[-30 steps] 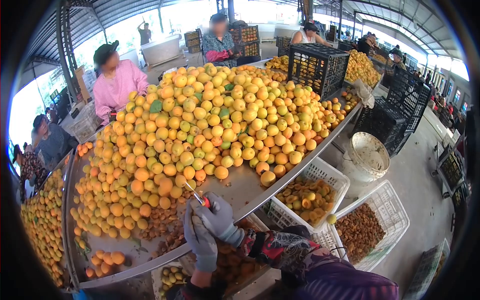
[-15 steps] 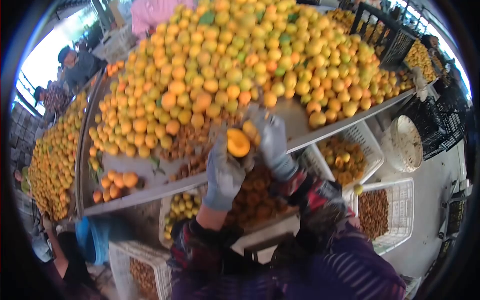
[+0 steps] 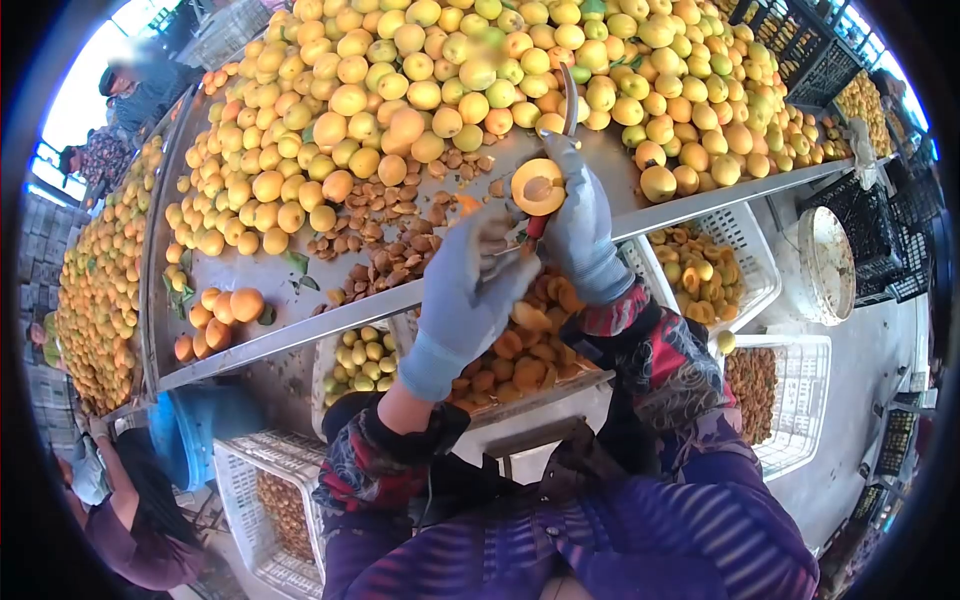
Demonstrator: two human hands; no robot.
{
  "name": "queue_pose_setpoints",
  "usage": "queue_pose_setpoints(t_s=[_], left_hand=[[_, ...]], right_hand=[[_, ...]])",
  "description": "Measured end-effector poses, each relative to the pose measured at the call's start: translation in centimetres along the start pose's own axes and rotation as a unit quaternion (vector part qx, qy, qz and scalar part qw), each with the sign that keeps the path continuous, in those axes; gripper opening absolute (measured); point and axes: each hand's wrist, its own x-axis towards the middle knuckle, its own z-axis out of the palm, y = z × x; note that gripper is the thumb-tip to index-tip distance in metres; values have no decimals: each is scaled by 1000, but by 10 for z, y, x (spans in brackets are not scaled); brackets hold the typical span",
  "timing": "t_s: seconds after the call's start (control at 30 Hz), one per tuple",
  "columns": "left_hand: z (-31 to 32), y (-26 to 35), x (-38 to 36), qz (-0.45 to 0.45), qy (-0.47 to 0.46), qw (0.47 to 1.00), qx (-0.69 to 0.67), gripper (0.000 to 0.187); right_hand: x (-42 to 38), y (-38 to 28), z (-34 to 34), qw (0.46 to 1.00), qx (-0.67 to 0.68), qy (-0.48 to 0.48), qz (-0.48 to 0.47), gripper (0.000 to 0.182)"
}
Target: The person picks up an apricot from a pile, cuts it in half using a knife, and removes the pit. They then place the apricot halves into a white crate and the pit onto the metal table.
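Note:
My right hand (image 3: 580, 225), in a grey glove, holds a knife (image 3: 570, 98) with a curved blade pointing up and a red handle. Against the same hand rests a cut apricot half (image 3: 538, 187), its cut face and hollow toward me. My left hand (image 3: 468, 290), also gloved, is just left of it with fingers apart and nothing held. Both hands are over the front edge of the metal table (image 3: 330, 322). Behind them lies a big heap of apricots (image 3: 430, 85). Loose pits (image 3: 385, 235) are scattered on the metal.
Below the table edge are a container of apricot halves (image 3: 520, 365), a crate of small fruit (image 3: 360, 360), a crate of halves (image 3: 700, 270), crates of pits (image 3: 750, 395) (image 3: 285, 510), a blue bucket (image 3: 190, 440) and a white bucket (image 3: 825, 265). Other people (image 3: 145, 95) are at left.
My left hand has come away from the fruit and opened. One half remains by my right hand, which has moved up and right. The knife blade now shows.

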Motion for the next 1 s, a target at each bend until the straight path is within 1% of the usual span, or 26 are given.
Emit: queue_pose_setpoints(t_s=[0.03, 0.07, 0.13, 0.17, 0.2, 0.23, 0.27, 0.3, 0.33, 0.4, 0.43, 0.47, 0.5, 0.53, 0.6, 0.63, 0.67, 0.7, 0.73, 0.77, 0.8, 0.83, 0.87, 0.93, 0.97, 1.0], left_hand=[[-2, -9, 2, -4, 29, 997, -73, 49], [-2, -10, 5, -2, 33, 997, -72, 49], [1, -7, 12, -48, 28, 966, -252, 50], [3, -16, 12, -50, 64, 983, -167, 49], [3, -20, 13, -50, 68, 982, -166, 49], [3, -23, 15, -49, 79, 971, -219, 46], [4, -24, 17, -45, 90, 957, -271, 43], [5, -25, 20, 11, 110, 967, -231, 42], [4, -24, 20, 10, 110, 967, -231, 42], [-1, -21, 20, -62, 104, 948, -293, 44], [-4, -18, 19, -62, 104, 948, -293, 44], [-7, -14, 15, -78, 71, 943, -316, 45], [-8, -12, 14, -94, 37, 935, -339, 45], [-9, -14, 14, -93, 35, 935, -339, 45], [-6, -19, 13, -70, -43, 938, -338, 45], [-4, -15, 13, -105, -32, 944, -312, 45], [-1, -14, 10, -103, -35, 944, -312, 45], [1, -13, 6, -139, -16, 939, -314, 47], [3, -11, 6, -163, -1, 935, -314, 49], [5, -14, 3, -173, -2, 929, -327, 49], [6, -16, 5, -162, -6, 927, -338, 50], [5, -11, 8, -179, -15, 928, -327, 47], [4, -17, 9, -170, -36, 922, -346, 44], [10, -20, 11, -90, -22, 947, -308, 42], [12, -19, 14, -63, -28, 951, -302, 42], [15, -12, 12, -61, -10, 949, -310, 42]], right_hand=[[0, -1, 1, 997, 28, -16, 65, 39], [-3, 1, 6, 997, 27, -20, 64, 39], [-10, 10, 21, 998, -24, 24, -48, 33], [9, 60, 20, 929, -106, 78, -346, 21], [4, 54, 28, 930, -105, 75, -345, 21], [-6, 40, 36, 975, 9, 53, -215, 20], [-14, 30, 41, 989, 122, 30, -80, 20], [-17, 28, 41, 992, 116, 17, -53, 22], [-17, 24, 40, 992, 116, 17, -53, 22], [-12, 11, 38, 991, 52, 40, -113, 23], [-11, -3, 36, 989, 61, 60, -121, 26], [-6, -12, 30, 986, 83, 47, -140, 27], [-3, -21, 25, 979, 133, 55, -144, 27], [0, -27, 20, 969, 184, 62, -150, 28], [-2, -32, 14, 972, 177, 60, -143, 29], [-7, -38, 15, 970, 185, 14, -156, 29], [-11, -43, 16, 966, 192, -32, -170, 29], [-11, -46, 19, 961, 208, -58, -171, 32], [-13, -43, 22, 941, 232, -94, -226, 33], [-14, -40, 19, 957, 225, -71, -170, 33], [-10, -28, 8, 955, -48, 13, -294, 33], [-15, -39, 16, 964, 168, -27, -204, 32], [-13, -37, 9, 950, 212, -77, -214, 25], [-23, -50, 22, 953, 200, -43, -224, 32], [-24, -51, 23, 946, 202, -54, -248, 32], [-27, -51, 21, 945, 208, -64, -245, 27]])
